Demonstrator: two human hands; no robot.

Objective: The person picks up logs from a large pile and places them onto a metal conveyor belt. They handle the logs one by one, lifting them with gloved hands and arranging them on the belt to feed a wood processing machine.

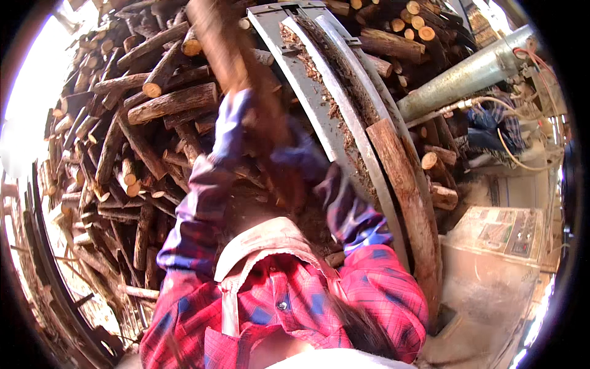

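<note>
A brown log, smeared by motion, slants across the upper middle between my arms. My left hand, in a blue-purple covering, grips this log from the left. Lower down and on the log's other side is my right hand, also covered in blue; it is blurred but appears closed around the wood. Just right of my hands runs a long metal trough with bark scraps along it. Another log lies lengthwise in the trough, its near end beside my right arm.
A big heap of cut logs fills the left side, with more logs beyond the trough. A thick metal cylinder with hoses stands at the right. Near it is a dusty box-like cabinet with a panel on top.
</note>
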